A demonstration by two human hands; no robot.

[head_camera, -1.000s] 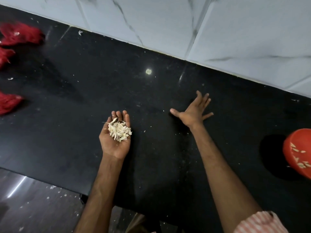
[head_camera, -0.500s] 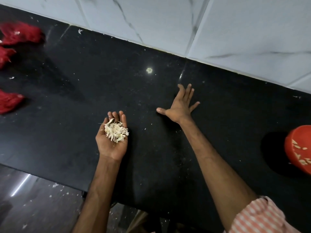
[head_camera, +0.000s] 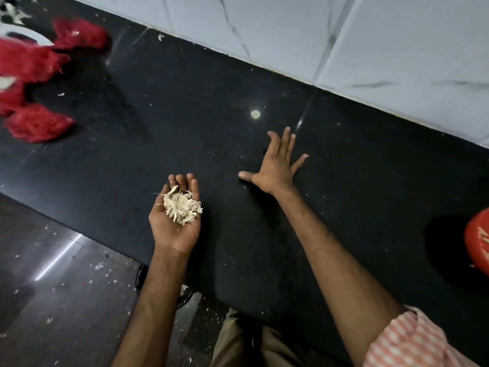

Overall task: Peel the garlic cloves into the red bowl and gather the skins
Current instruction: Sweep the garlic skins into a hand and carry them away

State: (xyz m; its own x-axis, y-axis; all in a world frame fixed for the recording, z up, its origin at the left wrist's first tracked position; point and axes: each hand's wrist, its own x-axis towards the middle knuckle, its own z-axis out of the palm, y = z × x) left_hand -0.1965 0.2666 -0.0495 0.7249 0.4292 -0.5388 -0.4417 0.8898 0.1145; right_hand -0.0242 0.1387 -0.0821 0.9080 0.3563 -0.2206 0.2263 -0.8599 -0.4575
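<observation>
The red bowl [head_camera: 478, 246] is cropped at right. Garlic skins [head_camera: 182, 206] are cradled in the open left hand [head_camera: 175, 221]; the right hand [head_camera: 275, 168] is spread flat on the worktop [head_camera: 185, 115].

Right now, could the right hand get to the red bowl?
Probably yes: the right hand lies flat and empty on the counter, with nothing between it and the red bowl at its right.

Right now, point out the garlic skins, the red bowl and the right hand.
garlic skins [head_camera: 182, 207]: head view, middle of pile
red bowl [head_camera: 474, 249]: head view, bare red part
right hand [head_camera: 275, 169]: head view, back of hand
</observation>
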